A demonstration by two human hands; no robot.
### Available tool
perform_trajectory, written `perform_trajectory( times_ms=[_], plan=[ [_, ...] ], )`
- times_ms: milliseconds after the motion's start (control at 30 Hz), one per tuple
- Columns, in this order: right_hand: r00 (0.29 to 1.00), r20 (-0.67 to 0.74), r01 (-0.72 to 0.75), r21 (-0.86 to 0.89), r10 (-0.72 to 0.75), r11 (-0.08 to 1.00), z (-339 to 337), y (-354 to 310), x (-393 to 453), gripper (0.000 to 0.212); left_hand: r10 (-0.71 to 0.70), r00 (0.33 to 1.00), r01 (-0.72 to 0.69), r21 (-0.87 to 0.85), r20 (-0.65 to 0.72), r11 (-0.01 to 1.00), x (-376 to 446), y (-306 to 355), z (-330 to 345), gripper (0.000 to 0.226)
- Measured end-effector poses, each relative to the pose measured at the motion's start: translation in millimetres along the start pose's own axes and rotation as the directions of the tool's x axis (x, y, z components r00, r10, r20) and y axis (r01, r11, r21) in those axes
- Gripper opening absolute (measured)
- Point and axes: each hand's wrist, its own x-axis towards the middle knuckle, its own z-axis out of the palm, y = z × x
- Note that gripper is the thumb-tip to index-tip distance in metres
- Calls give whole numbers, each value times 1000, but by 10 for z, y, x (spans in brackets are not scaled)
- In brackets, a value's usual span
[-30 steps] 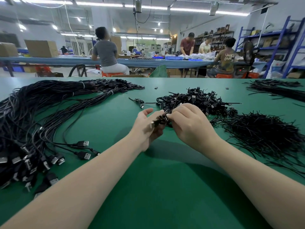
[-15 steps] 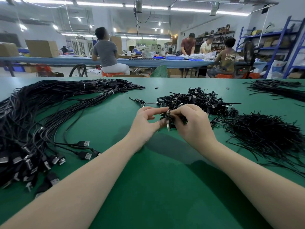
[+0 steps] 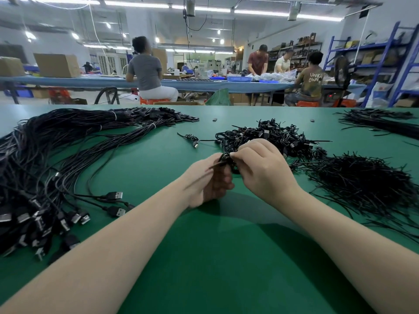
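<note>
Across the green surface, largest first: at left, a wide heap of long cables, uncoiled, plugs fanned toward the near edge. Work left to do, and by far the bigger share. At right, a bristling pile of ties, plenty in stock. Beyond the hands, toward the far edge, a smaller pile of coiled cables, bound and done. Just left of it, one stray coil lying apart. Judged well short of halfway: done pile small beside the loose heap.

Between the hands, raised just above the surface, the coil in hand: wound into a small loop, apparently being bound. Below and beside it, the left hand, fingers curled round the loop, blurred. On top, the right hand, fingers pinching at the loop's upper edge; whether on a tie or on the cable's own tail, cannot tell.

Open room: broad bare green near the body and between the forearms; a free lane ahead and left toward the stray coil; tighter at right, ties near the right forearm. Far edge well beyond the done pile.
</note>
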Motion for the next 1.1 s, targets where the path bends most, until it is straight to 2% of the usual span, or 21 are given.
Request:
perform_trajectory(
  times_ms=[67,133,200,300,367,467,533,667,767,833,867,967,1033,1100],
  plan=[
    [997,-6,-77,64,77,995,12,-39,5,6,179,969,-167,82,-172,982,14,-38,27,44],
    [986,-12,-161,118,163,980,31,-63,4,7,313,915,-298,98,-253,950,49,-60,34,31],
    [958,-19,-278,167,285,946,35,-68,3,7,430,862,-400,160,-269,902,83,-66,21,23],
    [924,10,-379,171,383,909,35,-21,-20,7,594,773,-457,454,-223,765,64,-38,3,29],
    [913,52,-407,168,404,898,38,8,-51,6,627,762,-506,456,-162,732,60,-45,9,35],
    [914,64,-406,181,401,896,41,20,-64,6,582,798,-521,307,-156,796,36,-68,37,37],
    [923,38,-383,185,383,905,33,19,-55,5,533,825,-478,269,-189,836,52,-86,44,37],
    [957,-7,-285,148,289,947,20,7,-34,4,370,903,-368,53,-217,928,51,-72,73,28],
    [992,-35,-116,82,119,990,28,16,-30,6,184,977,-198,-140,-107,970,38,-38,41,26],
    [998,-46,-33,36,35,999,15,52,-41,9,44,999,-35,-300,21,953,15,3,-47,41],
    [999,-46,-17,26,18,1000,5,66,-46,9,16,998,6,-340,62,941,2,20,-98,46],
    [999,-26,-46,51,47,998,8,48,-30,6,7,998,16,-353,62,935,-19,42,-181,43],
    [994,3,-111,69,111,991,20,22,32,5,64,996,-77,-278,-55,957,15,-3,-165,42],
    [983,26,-181,65,180,981,0,73,156,8,166,965,-196,-136,-204,971,96,-77,-148,38]
  ],
)
